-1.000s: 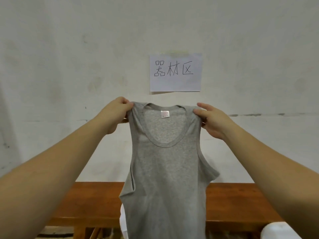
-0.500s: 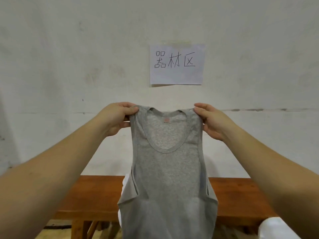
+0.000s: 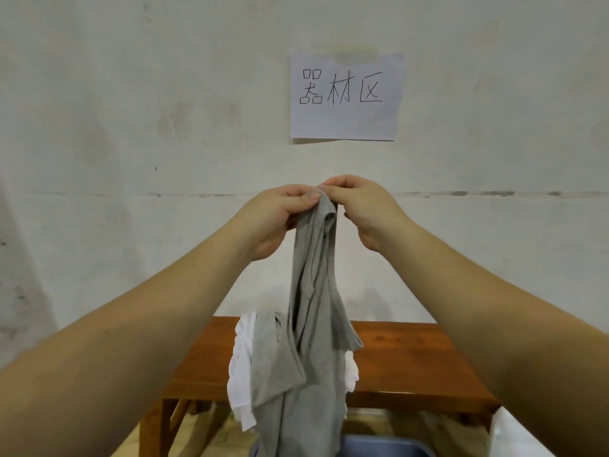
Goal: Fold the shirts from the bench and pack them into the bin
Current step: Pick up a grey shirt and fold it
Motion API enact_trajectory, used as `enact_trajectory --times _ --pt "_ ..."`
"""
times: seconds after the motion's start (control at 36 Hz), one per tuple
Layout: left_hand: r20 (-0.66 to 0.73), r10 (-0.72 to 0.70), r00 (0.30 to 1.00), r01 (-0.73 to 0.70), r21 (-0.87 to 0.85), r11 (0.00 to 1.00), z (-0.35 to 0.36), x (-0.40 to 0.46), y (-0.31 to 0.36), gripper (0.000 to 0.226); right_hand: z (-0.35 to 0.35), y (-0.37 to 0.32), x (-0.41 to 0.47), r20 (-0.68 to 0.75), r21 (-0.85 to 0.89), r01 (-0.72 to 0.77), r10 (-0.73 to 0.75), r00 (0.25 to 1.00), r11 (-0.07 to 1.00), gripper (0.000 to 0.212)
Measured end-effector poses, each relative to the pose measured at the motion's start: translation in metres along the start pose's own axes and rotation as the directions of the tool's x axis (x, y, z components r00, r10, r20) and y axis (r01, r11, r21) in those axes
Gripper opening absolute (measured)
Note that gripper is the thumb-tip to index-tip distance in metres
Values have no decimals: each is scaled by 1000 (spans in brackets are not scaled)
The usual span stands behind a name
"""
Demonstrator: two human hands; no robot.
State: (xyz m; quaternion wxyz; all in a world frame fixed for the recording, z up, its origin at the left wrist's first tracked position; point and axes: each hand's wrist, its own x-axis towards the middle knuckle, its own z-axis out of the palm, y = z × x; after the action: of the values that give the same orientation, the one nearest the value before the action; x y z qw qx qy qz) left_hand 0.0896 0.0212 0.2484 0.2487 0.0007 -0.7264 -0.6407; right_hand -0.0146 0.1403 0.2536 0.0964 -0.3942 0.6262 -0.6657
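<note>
Head view, single frame, near to far.

Nearest: both forearms reach up and forward from the lower corners and converge at mid-frame. At the bottom edge, a blue-grey bin (image 3: 389, 448) shows its rim only; interior not visible. A white object is cut off at the lower right edge; cannot identify it.

Left hand (image 3: 275, 219): grip closed, thumb and curled fingers pinching the top of the grey tank top (image 3: 313, 324). Right hand (image 3: 365, 209): grip likewise closed, fingertips pinching the same top edge just beside the left hand. The two hands meet or nearly touch over the fabric; cannot tell which strap each one has.

Grey tank top: held in the air, doubled lengthwise so that it hangs as a narrow column from the hands. It widens lower down, with one flap sticking out to the right and another fold hanging at the left. Its lower part crosses in front of the tabletop's front edge and drops to the bottom edge of the frame, over or just in front of the bin's left rim; whether it touches the rim cannot be told.

Behind it: a white garment (image 3: 242, 374) lies at the middle of the wooden tabletop (image 3: 412, 364) and spills over the front edge; mostly hidden by the grey fabric, showing on both sides of it. Tabletop legs visible under the left end.

Farthest: a pale, stained wall (image 3: 131, 127) with a paper sign (image 3: 346, 97) bearing three handwritten characters, fixed above the hands.
</note>
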Motion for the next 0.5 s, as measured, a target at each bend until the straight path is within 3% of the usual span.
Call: enact_trajectory --times 0.19,0.28,0.36,0.42,0.5 --pt "-74 -4 997 5 12 1000 -8 -1 -10 14 -7 56 -13 124 162 -62 41 991 985 10" --pt "-97 -2 995 3 14 1000 -10 -1 -9 15 -10 98 -28 259 -58 -110 122 958 992 36" --pt "-106 -5 994 5 0 1000 -13 0 -9 16 -10 133 -42 341 -383 -104 245 908 918 51" --pt "-108 -15 994 14 -3 1000 -14 0 -9 15 -13 148 -51 349 -564 -73 317 882 823 42" --pt "-121 -25 992 25 -4 1000 -17 -2 -8 14 -19 165 -60 351 -674 -33 360 864 738 13"
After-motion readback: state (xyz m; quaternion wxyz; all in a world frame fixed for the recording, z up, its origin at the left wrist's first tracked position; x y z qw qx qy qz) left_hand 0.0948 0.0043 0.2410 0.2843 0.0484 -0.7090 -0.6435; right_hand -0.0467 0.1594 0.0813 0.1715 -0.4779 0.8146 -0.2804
